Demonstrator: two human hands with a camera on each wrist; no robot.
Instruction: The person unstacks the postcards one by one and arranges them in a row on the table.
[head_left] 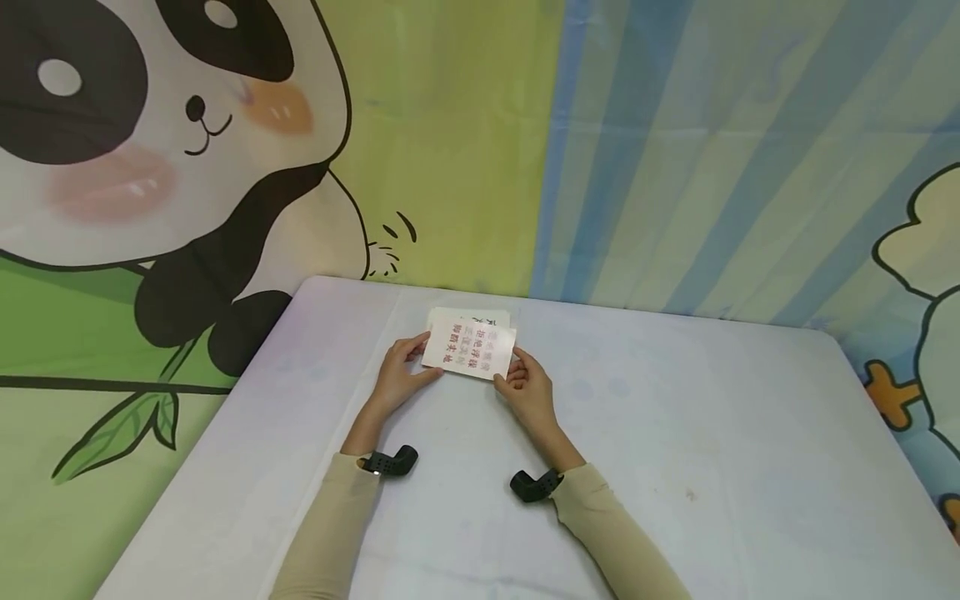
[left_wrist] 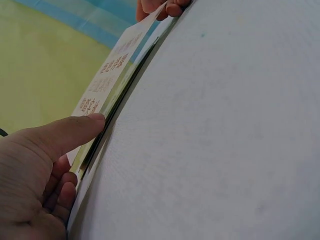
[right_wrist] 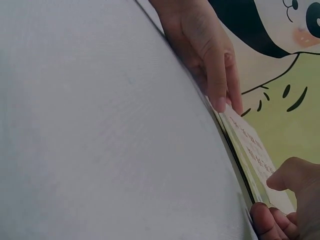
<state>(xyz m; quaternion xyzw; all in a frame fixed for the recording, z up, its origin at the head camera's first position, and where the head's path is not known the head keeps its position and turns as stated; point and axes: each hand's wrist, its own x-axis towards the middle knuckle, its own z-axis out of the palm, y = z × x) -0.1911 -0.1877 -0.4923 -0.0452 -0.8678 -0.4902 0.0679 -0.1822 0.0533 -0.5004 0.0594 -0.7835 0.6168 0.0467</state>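
Note:
A white card (head_left: 468,346) with columns of red and faint characters lies toward the far side of the table. Behind its top edge shows another pale card (head_left: 450,315) with black characters. My left hand (head_left: 395,379) holds the left side, its thumb on the near corner and its other fingers along the edge. On the right side, my right hand (head_left: 530,392) pinches the near corner between thumb and fingers. Both wrist views show thin layers stacked beneath the printed card (right_wrist: 250,140), low over the table.
A white cloth covers the table (head_left: 637,433). Close behind its far edge hangs a backdrop (head_left: 450,167) with a cartoon panda and blue stripes. Each wrist wears a black strapped device, the left one (head_left: 393,461) and the right one (head_left: 534,485).

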